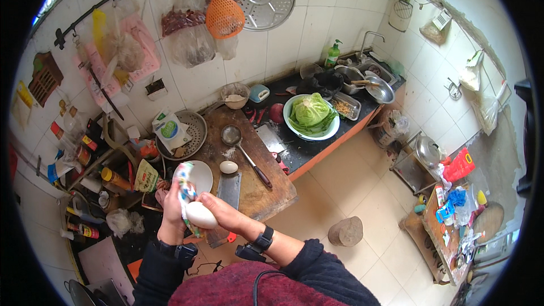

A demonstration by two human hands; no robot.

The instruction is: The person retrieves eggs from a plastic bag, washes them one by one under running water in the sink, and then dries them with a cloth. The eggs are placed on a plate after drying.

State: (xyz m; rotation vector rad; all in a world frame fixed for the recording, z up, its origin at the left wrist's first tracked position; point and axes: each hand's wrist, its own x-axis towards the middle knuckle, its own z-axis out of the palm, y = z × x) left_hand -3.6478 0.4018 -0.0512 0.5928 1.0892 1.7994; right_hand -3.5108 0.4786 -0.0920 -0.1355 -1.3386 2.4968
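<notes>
My right hand [219, 211] grips a large white egg [201, 215] in front of my body. Against the egg's left side, my left hand [173, 210] holds a patterned cloth [184, 178]. Beyond the hands, a white bowl [201, 177] sits at the left edge of the wooden board [272, 195]. Another white egg [228, 167] lies on the board, just above the blade of a cleaver [229, 189]. A metal ladle [231, 135] with a dark handle rests to the right of that egg.
A metal strainer [197, 129] holding a plastic bag stands behind the bowl. Bottles and jars crowd the left. On the black counter [304, 153] is an enamel basin [312, 137] of cabbage and greens. A wooden stump [345, 231] stands on the tiled floor.
</notes>
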